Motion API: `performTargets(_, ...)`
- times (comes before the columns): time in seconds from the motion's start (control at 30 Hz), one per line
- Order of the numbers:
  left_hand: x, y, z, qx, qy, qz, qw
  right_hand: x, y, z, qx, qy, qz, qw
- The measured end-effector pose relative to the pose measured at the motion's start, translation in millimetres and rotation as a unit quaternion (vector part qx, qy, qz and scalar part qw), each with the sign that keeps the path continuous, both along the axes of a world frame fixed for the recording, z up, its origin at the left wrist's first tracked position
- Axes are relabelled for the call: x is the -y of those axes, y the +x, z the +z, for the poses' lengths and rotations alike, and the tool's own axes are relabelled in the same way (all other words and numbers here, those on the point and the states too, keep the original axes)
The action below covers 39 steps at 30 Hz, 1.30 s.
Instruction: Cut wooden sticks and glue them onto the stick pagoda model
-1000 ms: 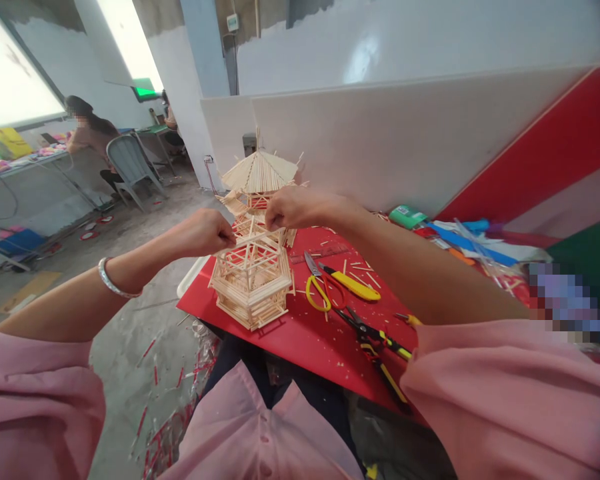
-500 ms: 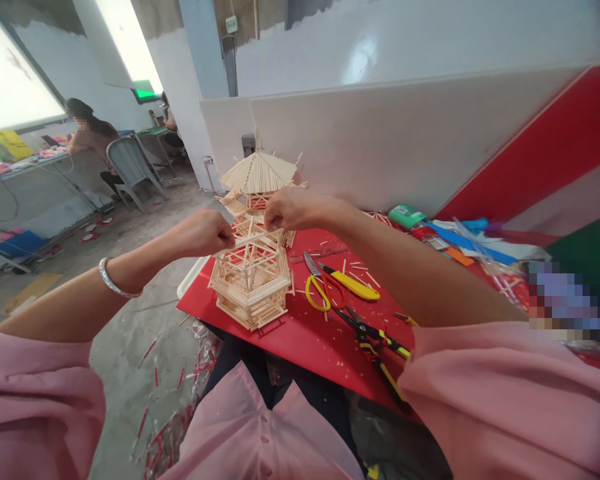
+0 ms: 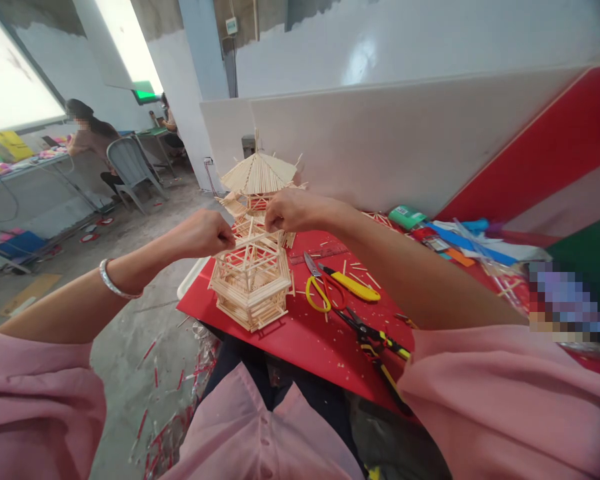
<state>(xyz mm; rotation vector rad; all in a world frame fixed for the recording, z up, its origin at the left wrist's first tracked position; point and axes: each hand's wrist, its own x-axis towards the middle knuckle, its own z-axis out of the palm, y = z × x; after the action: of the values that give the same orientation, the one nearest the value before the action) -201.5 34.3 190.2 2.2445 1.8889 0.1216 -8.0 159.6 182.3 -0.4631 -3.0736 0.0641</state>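
A small hexagonal model (image 3: 250, 293) made of thin wooden sticks stands on the red tabletop in front of me. Above its upper left side, my left hand (image 3: 213, 233) is closed in a pinch. My right hand (image 3: 287, 210) pinches too, over the upper right side. Between the fingertips runs a thin pale wooden stick (image 3: 251, 239), an end at each hand, at the level of the model's top frame. Whether it touches the frame I cannot tell. Behind the hands rises a taller stick pagoda (image 3: 258, 173) with a pointed roof, partly hidden by my right hand.
Right of the model lie scissors (image 3: 319, 287) with yellow and red handles, a yellow utility knife (image 3: 353, 283) and black-and-yellow pliers (image 3: 365, 330). Loose stick pieces are scattered around them. A green packet (image 3: 406, 216) lies farther right. Another person (image 3: 93, 133) sits at a table on the left.
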Motion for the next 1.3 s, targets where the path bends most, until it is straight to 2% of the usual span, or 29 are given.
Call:
performTargets(0.37, -2, -3, -2.8, -0.008, 0.015, -0.034, 0.999, -10, 0, -7.0, -0.014, -0.027, 0.016, 0.999)
performTargets(0.7, -1, 0, 1.7, -0.017, 0.004, -0.024, 1.0, -14, -10, 6.6, 0.039, -0.139, -0.063, 0.987)
performTargets(0.87, -3, -2, -0.7, -0.014, 0.009, -0.033, 0.999, -12, -11, 9.6, 0.041, -0.125, -0.053, 0.99)
performTargets(1.03, -3, 0, -1.1, -0.031, 0.007, -0.01, 0.999, -10, -11, 9.7, 0.044, -0.111, -0.038, 0.992)
performTargets(1.3, -5, -7, -6.2, 0.0, 0.017, -0.034, 0.999, -9, -8, 7.7, 0.029, -0.104, -0.028, 0.994)
